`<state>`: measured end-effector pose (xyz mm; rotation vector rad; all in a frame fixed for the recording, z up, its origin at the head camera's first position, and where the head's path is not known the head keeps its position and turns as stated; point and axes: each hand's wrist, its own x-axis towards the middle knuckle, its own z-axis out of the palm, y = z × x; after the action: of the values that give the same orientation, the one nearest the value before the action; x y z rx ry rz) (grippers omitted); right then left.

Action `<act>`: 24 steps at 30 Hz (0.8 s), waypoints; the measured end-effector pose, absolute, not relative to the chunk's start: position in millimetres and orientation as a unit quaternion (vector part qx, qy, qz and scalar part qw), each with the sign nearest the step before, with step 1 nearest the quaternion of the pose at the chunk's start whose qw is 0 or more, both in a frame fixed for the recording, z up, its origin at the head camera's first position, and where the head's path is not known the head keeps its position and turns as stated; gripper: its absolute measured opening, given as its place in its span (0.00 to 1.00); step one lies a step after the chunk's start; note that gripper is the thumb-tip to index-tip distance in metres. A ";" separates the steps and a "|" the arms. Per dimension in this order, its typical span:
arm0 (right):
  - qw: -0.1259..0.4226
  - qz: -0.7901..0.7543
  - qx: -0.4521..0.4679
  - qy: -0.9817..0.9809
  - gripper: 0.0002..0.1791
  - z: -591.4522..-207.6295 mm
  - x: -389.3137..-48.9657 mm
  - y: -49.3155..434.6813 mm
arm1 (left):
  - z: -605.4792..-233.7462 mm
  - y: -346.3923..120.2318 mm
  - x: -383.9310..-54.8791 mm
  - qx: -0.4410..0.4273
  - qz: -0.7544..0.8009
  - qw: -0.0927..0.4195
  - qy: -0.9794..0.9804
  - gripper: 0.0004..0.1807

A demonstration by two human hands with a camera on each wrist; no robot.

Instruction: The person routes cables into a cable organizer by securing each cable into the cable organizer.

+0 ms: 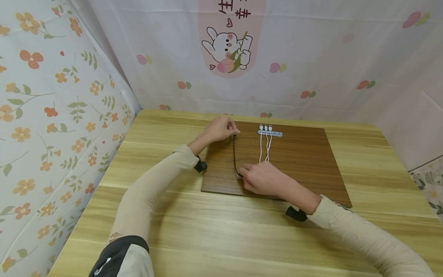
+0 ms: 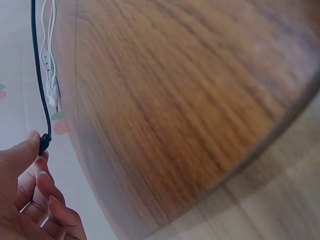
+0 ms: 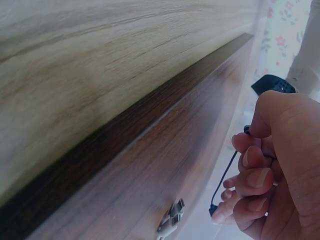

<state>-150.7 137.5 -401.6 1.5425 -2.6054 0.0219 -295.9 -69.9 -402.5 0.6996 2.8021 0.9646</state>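
Note:
A thin black cable [image 1: 234, 154] is stretched between both hands over a dark brown wooden board [image 1: 301, 165]. My left hand [image 1: 220, 129], above the board's far left corner, pinches one end of it by a small black plug [image 2: 44, 143] between thumb and fingertip. Near the board's front edge, my right hand [image 1: 261, 178] pinches the cable's other end, its fingers curled in the right wrist view. A light blue cable holder [image 1: 276, 134] lies at the back of the board. Three white cables [image 1: 261, 148] run through its left slots, their plugs [image 1: 265, 127] facing the back.
The board lies on a light wood-grain table [image 1: 207, 231]. A white curtain [image 1: 166, 46] with a rabbit print [image 1: 230, 48] hangs behind, and a flowered curtain [image 1: 45, 127] stands at the left. Black wrist cameras [image 1: 200, 166] sit at both sleeves.

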 end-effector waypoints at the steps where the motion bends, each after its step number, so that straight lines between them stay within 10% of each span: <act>1: 0.056 0.008 0.508 -0.860 0.03 -401.5 -150.7 138.1 | -402.2 -69.0 -296.3 0.231 0.314 0.048 0.920 0.11; 24: 0.072 0.006 0.490 -0.869 0.05 -397.6 -150.1 152.2 | -395.9 -48.9 -301.7 0.240 0.314 0.048 0.917 0.11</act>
<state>-150.1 152.2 -397.6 1.4714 -2.6111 0.0171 -301.7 -48.9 -395.9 0.7321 2.7973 0.9591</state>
